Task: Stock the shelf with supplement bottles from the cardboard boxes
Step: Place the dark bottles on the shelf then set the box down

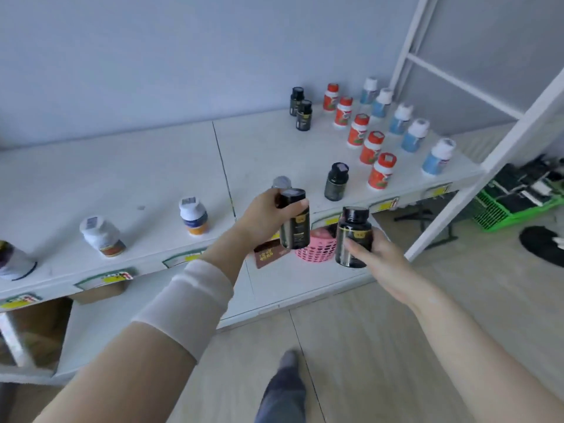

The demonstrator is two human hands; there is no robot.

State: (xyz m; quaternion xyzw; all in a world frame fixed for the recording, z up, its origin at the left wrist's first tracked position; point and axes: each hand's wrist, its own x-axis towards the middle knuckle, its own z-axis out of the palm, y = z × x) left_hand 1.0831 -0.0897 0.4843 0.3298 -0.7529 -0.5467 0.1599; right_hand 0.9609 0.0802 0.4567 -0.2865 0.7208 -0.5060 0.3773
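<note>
My left hand (265,213) grips a black bottle with a gold label (294,222) just in front of the white shelf (122,184). My right hand (378,254) holds a second black bottle (352,236) lower, near the shelf's front edge. On the shelf stand one black bottle (335,181) near the front, two black bottles (300,109) at the back, a row of red-capped bottles (366,138) and a row of white-capped blue bottles (409,123). A grey cap (281,181) shows behind my left hand.
White bottles (193,216) stand spaced along the shelf's left part. A pink basket (317,247) and a brown card sit on the lower shelf. A cardboard box (33,328) is at lower left. A white rack frame (476,193) and a green crate (512,206) stand to the right.
</note>
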